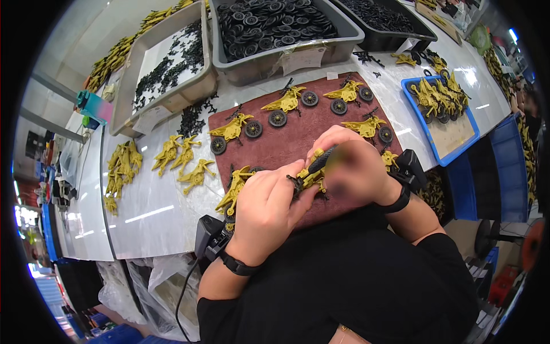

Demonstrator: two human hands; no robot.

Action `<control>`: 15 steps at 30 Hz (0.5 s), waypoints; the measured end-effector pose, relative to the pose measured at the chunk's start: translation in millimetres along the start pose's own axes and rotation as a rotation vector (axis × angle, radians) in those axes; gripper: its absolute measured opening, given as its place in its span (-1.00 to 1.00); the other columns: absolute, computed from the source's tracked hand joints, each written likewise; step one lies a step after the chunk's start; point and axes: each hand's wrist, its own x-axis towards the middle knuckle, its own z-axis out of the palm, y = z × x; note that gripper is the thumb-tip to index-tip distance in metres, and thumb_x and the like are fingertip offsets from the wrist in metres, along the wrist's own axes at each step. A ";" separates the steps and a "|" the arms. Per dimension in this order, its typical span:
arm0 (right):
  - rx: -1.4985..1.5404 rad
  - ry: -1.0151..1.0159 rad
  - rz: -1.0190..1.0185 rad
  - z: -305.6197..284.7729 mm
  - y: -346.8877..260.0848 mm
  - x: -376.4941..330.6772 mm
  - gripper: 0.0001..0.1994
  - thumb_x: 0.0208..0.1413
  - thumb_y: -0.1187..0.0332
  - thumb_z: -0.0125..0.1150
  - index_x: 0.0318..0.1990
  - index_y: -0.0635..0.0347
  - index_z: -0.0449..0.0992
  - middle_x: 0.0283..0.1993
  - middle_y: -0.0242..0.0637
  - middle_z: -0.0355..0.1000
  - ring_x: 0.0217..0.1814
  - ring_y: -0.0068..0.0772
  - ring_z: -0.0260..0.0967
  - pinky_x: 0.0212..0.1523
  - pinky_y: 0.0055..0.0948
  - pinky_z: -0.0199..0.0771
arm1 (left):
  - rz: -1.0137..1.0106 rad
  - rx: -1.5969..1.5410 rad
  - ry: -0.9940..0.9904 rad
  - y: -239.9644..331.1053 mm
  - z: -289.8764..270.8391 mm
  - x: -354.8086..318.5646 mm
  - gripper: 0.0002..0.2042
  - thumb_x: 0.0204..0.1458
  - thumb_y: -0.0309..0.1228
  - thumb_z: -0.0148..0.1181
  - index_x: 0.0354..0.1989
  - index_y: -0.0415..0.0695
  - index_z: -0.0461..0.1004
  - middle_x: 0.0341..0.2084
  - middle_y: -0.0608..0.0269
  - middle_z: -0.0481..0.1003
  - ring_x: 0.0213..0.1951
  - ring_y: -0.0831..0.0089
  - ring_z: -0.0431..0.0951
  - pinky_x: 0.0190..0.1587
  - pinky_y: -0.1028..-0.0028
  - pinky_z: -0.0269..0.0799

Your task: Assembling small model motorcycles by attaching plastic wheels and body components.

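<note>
In the head view, the left hand (264, 205) and right hand (360, 171) both pinch a yellow plastic toy motorbike (311, 179) — its black wheel (321, 160) round and ridged — above a reddish-brown cloth (275, 148) (flat, soft-looking, straight-edged).

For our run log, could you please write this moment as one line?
left hand: holding yellow toy bike | right hand: holding it too | underneath: reddish-brown cloth | beyond: grey bin of black wheels
</note>
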 end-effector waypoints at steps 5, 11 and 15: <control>-0.030 -0.006 0.087 3.4 -8.4 -8.6 -0.52 -0.02 0.46 0.39 0.04 0.25 0.29 -0.05 -0.11 0.40 0.02 -0.31 0.41 0.04 -0.38 0.44 | 0.053 -0.056 -0.028 -0.9 1.9 -0.9 -0.65 -0.18 -0.51 0.40 -0.19 -0.34 0.49 -0.36 0.10 0.54 -0.45 0.22 0.52 -0.38 0.34 0.41; 0.021 0.004 0.174 8.7 -23.0 -10.9 -0.56 0.01 0.59 0.30 0.03 0.26 0.28 -0.05 -0.10 0.41 0.07 -0.24 0.42 0.06 -0.34 0.46 | 0.047 -0.073 -0.012 2.3 -3.1 -2.4 -0.66 -0.20 -0.52 0.42 -0.22 -0.34 0.48 -0.38 0.10 0.53 -0.45 0.21 0.51 -0.39 0.34 0.41; 0.118 0.092 0.098 16.8 -23.1 -15.8 -0.57 0.01 0.64 0.29 0.04 0.30 0.33 -0.05 -0.26 0.40 0.02 -0.50 0.39 0.00 -0.47 0.44 | 0.072 -0.108 -0.040 -0.3 -2.6 -1.3 -0.64 -0.20 -0.52 0.42 -0.19 -0.34 0.47 -0.38 0.11 0.53 -0.44 0.21 0.52 -0.38 0.34 0.41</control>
